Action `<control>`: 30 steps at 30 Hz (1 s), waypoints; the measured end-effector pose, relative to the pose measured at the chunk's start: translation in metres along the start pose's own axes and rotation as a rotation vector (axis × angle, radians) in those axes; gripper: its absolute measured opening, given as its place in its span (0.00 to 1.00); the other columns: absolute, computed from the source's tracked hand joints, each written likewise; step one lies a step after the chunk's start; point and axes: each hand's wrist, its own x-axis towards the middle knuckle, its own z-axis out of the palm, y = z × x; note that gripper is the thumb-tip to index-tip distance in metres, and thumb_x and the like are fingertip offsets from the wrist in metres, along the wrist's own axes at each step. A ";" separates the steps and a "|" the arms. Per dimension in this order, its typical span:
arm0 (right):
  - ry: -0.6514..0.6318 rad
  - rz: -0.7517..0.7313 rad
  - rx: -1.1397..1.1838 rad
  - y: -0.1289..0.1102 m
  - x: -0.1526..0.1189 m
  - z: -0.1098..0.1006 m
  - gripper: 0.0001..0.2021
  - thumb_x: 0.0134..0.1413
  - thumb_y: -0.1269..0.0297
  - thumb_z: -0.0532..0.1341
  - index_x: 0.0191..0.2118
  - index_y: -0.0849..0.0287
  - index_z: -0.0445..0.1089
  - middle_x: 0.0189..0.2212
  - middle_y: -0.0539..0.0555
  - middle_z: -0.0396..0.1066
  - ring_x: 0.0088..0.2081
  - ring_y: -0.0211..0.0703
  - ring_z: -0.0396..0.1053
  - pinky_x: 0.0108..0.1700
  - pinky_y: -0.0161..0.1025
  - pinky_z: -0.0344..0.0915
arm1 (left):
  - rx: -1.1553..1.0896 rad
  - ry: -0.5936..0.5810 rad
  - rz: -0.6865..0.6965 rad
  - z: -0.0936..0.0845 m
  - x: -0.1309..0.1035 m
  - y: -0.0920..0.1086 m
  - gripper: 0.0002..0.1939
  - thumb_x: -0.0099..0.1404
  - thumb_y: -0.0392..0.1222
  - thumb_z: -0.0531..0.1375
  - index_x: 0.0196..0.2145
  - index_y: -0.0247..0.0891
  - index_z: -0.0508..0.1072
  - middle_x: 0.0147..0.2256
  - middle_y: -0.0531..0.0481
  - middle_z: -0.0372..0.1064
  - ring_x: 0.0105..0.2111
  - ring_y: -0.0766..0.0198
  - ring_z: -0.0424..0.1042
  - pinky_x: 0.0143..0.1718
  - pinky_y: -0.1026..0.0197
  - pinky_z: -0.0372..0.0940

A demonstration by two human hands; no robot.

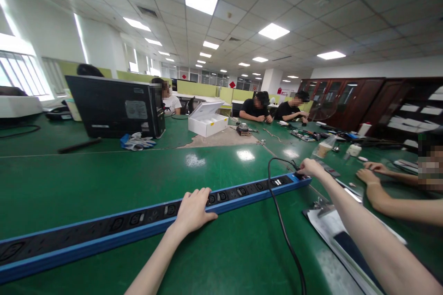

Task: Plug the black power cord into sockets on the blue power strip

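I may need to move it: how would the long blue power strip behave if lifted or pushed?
The blue power strip looks stiff, running nearly straight across the green table. Its flat-sided profile suggests it would slide rather than roll. Lifted at one end, it would probably feel unwieldy, given its length.

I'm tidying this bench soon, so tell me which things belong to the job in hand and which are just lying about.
In use, it seems:
blue power strip, under the left hand
black cable, running to the right hand

Apparently just lying about:
white box
blue and white gloves
clipboard with papers
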 end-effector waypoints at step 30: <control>-0.377 0.106 -0.113 0.043 0.060 0.040 0.09 0.41 0.61 0.72 0.25 0.61 0.76 0.21 0.55 0.74 0.28 0.46 0.75 0.34 0.37 0.69 | -0.025 0.066 0.028 0.012 0.004 -0.010 0.36 0.54 0.60 0.67 0.57 0.44 0.67 0.51 0.45 0.73 0.51 0.49 0.69 0.51 0.52 0.56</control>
